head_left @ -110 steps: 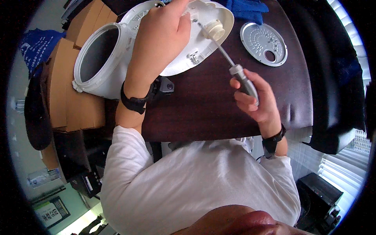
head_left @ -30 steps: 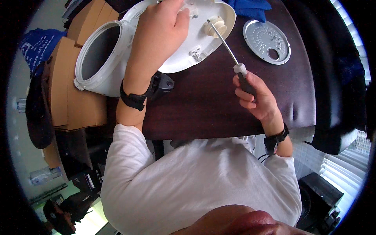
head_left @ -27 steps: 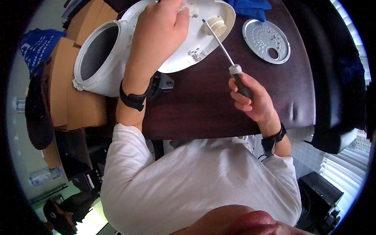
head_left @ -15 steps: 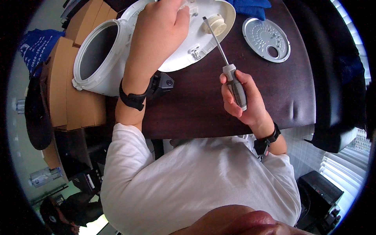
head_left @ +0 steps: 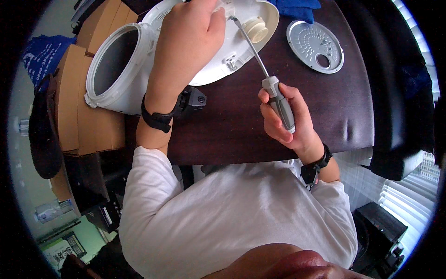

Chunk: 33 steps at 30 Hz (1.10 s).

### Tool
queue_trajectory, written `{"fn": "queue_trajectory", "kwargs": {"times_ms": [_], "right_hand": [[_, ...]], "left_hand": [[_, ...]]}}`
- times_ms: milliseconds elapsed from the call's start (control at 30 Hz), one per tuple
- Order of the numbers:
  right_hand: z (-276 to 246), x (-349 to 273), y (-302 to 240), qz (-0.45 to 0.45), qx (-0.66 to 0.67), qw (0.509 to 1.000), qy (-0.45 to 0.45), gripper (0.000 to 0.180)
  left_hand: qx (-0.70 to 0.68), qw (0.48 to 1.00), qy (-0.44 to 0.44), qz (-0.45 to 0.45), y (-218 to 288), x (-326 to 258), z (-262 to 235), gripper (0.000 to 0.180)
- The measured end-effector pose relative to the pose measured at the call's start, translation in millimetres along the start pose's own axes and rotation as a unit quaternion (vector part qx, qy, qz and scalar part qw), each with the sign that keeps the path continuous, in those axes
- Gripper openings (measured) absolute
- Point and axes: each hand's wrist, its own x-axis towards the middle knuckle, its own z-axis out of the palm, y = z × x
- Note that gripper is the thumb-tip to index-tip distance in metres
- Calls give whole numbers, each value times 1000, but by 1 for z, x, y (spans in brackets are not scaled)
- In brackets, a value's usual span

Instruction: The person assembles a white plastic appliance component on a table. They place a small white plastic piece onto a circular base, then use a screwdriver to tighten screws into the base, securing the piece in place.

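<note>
My right hand [head_left: 292, 111] is wrapped round the grey handle of a screwdriver [head_left: 281, 104]. Its steel shaft points up and away, and the tip is beside a small fitting on the underside of a white oval plastic cover [head_left: 211, 72]. My left hand [head_left: 193, 39] reaches over that cover with curled fingers; the fingertips are cut off at the top edge, so what they grip is hidden. A round cream knob-like part [head_left: 255, 30] sits on the cover, just right of the screwdriver shaft. Left of my forearm lies a white appliance body [head_left: 132, 100] with a wide ring opening.
A silver perforated disc [head_left: 304, 51] lies on the dark table [head_left: 278, 151] to the right, near blue cloth [head_left: 299, 9]. Cardboard boxes [head_left: 76, 107] stand along the left side. A dark chair [head_left: 395, 111] is beyond the table's right edge.
The screwdriver tip has shifted left and slightly up, from beside the cream part to the small fitting on the cover. My left hand has barely moved.
</note>
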Motion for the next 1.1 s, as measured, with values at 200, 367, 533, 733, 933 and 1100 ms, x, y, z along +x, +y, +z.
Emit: {"fn": "queue_trajectory", "kwargs": {"times_ms": [200, 367, 533, 733, 933, 1100], "right_hand": [[4, 0, -4, 35, 94, 994, -43, 38], [17, -5, -10, 53, 112, 992, -24, 40], [26, -6, -28, 7, -356, 929, 106, 39], [20, -6, -43, -211, -819, 484, 225, 21], [25, -12, -63, -328, -867, 277, 254, 28], [2, -14, -62, -374, -825, 361, 222, 30]], "left_hand": [[20, 998, 20, 54, -7, 0, 1, 24], [23, 999, -21, -12, 14, 4, -8, 27], [20, 998, -37, -54, 21, 4, -11, 27], [32, 999, -19, -31, 5, 2, -5, 25], [10, 999, 17, 37, -5, 0, 1, 25], [16, 1000, -4, 20, 2, -1, -1, 24]]}}
